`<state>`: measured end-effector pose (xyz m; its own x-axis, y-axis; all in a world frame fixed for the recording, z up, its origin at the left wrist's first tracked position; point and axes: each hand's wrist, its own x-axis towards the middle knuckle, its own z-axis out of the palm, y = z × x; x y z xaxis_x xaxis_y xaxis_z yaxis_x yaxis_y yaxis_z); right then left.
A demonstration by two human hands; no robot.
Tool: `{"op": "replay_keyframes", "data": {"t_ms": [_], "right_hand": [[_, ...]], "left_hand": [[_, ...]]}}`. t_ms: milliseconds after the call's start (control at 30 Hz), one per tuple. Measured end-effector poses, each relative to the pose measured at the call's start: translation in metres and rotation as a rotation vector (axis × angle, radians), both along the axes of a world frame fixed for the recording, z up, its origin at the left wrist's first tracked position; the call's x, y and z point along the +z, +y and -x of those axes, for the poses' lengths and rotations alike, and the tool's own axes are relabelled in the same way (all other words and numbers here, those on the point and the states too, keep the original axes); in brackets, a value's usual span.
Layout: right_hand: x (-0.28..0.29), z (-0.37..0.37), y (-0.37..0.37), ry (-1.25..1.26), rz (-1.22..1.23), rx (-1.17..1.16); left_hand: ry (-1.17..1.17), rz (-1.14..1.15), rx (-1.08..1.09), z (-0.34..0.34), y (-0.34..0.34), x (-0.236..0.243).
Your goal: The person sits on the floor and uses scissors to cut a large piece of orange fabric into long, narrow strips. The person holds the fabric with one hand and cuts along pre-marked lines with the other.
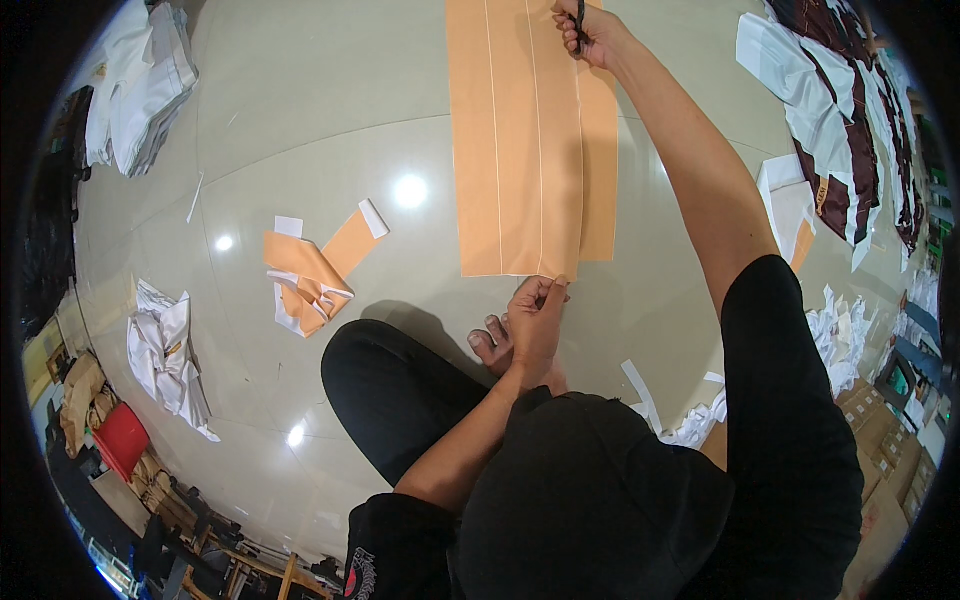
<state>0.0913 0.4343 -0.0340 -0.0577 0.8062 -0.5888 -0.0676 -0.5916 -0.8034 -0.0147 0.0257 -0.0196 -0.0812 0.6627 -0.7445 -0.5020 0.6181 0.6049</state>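
A long orange cloth with thin white lines running along it lies on the floor ahead of me. Its far end runs out of the picture at the top. At its near edge, my left hand pinches the corner between thumb and fingers. Far along the cloth's right side, my right hand is closed round black-handled scissors, whose blades I cannot make out. Another strip of the orange cloth shows beneath, to the right of the lined part. My bare foot rests just behind my left hand.
Crumpled orange and white offcuts lie on the left floor, with a bunched white cloth farther left. A white stack stands at the far left. White and maroon cloths spread along the right. Scraps and cardboard boxes are nearer.
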Motion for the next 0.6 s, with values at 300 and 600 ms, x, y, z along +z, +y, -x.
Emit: {"op": "replay_keyframes", "data": {"t_ms": [300, 600], "right_hand": [[-0.006, 0.0, 0.001, -0.013, -0.002, 0.018], [-0.006, -0.001, 0.002, 0.029, -0.005, 0.022]], "left_hand": [[0.009, 0.009, -0.002, 0.0, 0.0, 0.001], [0.019, 0.007, 0.008, -0.001, 0.001, 0.001]]}}
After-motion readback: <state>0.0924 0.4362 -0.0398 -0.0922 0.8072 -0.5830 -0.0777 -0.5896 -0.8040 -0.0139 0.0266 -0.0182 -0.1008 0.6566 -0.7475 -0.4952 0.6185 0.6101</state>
